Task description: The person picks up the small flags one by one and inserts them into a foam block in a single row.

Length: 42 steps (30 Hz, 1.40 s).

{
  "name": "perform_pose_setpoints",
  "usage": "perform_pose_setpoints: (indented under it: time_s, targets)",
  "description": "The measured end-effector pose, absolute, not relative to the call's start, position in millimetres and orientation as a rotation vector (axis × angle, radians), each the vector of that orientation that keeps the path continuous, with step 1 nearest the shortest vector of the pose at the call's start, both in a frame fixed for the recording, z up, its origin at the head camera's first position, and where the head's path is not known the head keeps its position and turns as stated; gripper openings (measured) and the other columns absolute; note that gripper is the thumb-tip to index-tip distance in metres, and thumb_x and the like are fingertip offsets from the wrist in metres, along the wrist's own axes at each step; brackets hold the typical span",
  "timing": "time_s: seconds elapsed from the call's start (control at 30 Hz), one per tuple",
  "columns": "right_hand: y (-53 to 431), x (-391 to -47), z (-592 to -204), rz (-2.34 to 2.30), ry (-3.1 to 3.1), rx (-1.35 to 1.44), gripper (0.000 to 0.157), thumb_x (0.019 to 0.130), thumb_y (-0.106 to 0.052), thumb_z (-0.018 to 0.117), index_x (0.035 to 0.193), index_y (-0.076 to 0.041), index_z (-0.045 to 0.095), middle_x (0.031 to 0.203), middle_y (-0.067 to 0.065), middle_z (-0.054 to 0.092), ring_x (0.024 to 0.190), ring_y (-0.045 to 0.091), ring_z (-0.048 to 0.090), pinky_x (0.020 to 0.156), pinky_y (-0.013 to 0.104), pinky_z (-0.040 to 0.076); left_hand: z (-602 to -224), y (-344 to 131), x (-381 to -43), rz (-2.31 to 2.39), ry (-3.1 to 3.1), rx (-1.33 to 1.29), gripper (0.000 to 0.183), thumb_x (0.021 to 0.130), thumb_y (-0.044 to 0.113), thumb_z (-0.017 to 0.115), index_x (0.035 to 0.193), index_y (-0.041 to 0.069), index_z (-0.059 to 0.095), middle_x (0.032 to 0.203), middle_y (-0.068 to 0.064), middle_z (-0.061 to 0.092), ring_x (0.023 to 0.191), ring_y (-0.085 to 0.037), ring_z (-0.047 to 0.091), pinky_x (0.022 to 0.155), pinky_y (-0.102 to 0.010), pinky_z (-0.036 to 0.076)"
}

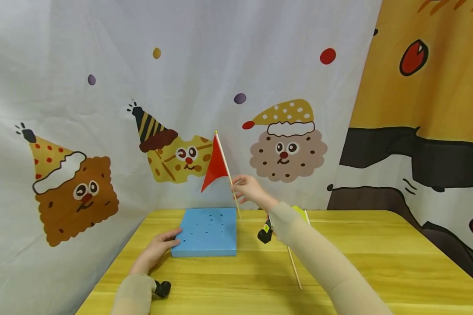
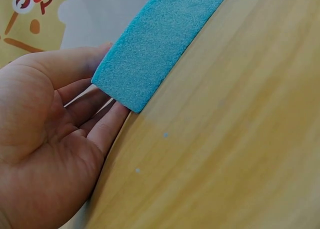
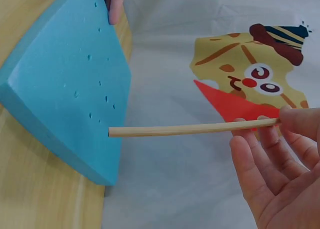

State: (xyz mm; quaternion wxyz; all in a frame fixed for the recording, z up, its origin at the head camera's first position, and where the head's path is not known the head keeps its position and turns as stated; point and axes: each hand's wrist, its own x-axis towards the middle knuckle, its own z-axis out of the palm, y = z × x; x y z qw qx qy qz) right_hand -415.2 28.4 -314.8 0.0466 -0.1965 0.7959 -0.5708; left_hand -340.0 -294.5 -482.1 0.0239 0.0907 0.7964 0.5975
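Observation:
A light-blue foam block (image 1: 205, 225) with small holes in its top lies on the table. My left hand (image 1: 159, 247) holds its left edge near the front corner, thumb over the top and fingers against the side. In the left wrist view, the block's side (image 2: 145, 49) meets the fingers (image 2: 107, 129). My right hand (image 1: 248, 190) pinches the thin wooden stick of a red triangular flag (image 1: 217, 166) between thumb and fingers. The stick's bare lower end (image 3: 120, 132) points down beside the block's far right corner. Some red cloth is hidden behind the fingers in the right wrist view.
A yellow flag (image 1: 299, 211) on a wooden stick (image 1: 294, 269) lies on the wooden table (image 1: 358, 271), partly hidden by the right forearm. Behind the table hangs a white curtain (image 1: 205, 48) printed with cartoon biscuits. Black wrist cameras sit on both wrists.

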Motion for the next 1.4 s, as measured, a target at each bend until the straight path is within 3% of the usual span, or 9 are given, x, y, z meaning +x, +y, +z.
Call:
perform_pose_setpoints:
  time_s: [0.17,0.43,0.9,1.07,1.4]
  targets:
    - [10.6,-419.1,-313.9,-1.703,2.451,-0.647,0.020,0.084,-0.015,0.060,0.102,-0.007,0.054,0.087,0.008,0.064,0.071,0.029,0.063,0.058,0.043,0.052,-483.3,-296.8,-336.1,1.843,2.473,0.250,0.051,0.085,0.021,0.059,0.132,0.010,0.041,0.139,-0.014,0.029,0.127,-0.032,0.024,0.100,-0.048,0.023]
    - [-7.3,-424.2,-307.1,-1.673,2.486,-0.688,0.025,0.083,-0.013,0.060,0.105,-0.002,0.054,0.094,0.018,0.062,0.069,0.027,0.063,0.057,0.044,0.051,-482.7,-297.0,-339.4,1.843,2.469,0.269,0.052,0.084,0.025,0.060,0.131,0.013,0.042,0.138,-0.012,0.031,0.126,-0.030,0.027,0.100,-0.048,0.025]
    - [-34.8,-434.5,-308.9,-1.670,2.491,-0.691,0.023,0.084,-0.016,0.059,0.103,-0.004,0.054,0.092,0.012,0.060,0.073,0.031,0.062,0.063,0.051,0.049,-481.9,-296.1,-338.7,1.843,2.500,0.284,0.050,0.084,0.023,0.060,0.130,0.012,0.044,0.137,-0.012,0.033,0.125,-0.031,0.029,0.098,-0.048,0.027]
    - [-39.6,-437.5,-313.0,-1.685,2.510,-0.683,0.018,0.085,-0.016,0.059,0.099,-0.008,0.054,0.087,0.010,0.059,0.072,0.031,0.062,0.055,0.043,0.051,-481.3,-292.7,-340.8,1.852,2.490,0.306,0.050,0.084,0.022,0.060,0.130,0.012,0.044,0.137,-0.012,0.033,0.125,-0.032,0.029,0.098,-0.048,0.027]
    - [-58.5,-438.8,-327.5,-1.732,2.594,-0.720,0.014,0.083,-0.015,0.061,0.095,-0.008,0.058,0.084,0.006,0.062,0.067,0.024,0.062,0.052,0.043,0.051,-482.4,-293.2,-341.4,1.903,2.475,0.294,0.050,0.084,0.017,0.060,0.130,0.006,0.043,0.136,-0.016,0.034,0.125,-0.034,0.027,0.099,-0.049,0.025]
